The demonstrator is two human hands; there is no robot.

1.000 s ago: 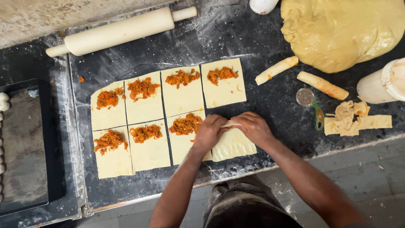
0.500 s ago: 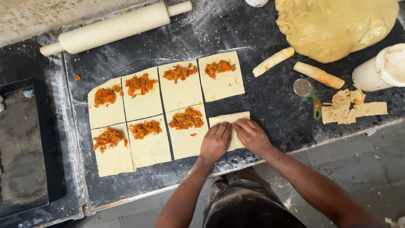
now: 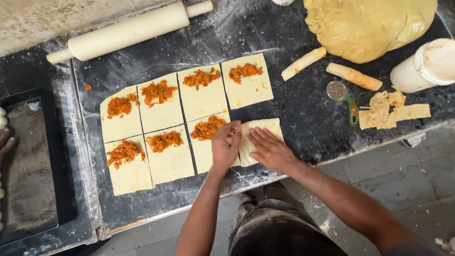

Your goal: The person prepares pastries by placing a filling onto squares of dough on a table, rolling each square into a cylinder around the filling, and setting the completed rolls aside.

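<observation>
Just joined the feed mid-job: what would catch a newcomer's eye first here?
First, the grid of dough squares topped with orange filling on the dark floured table. At its lower right, the left hand and right hand press flat on a folded square. Next come the big dough mound at top right and the rolling pin at top left.

Even, soft overhead light; sharp focus, faint shadows.
</observation>
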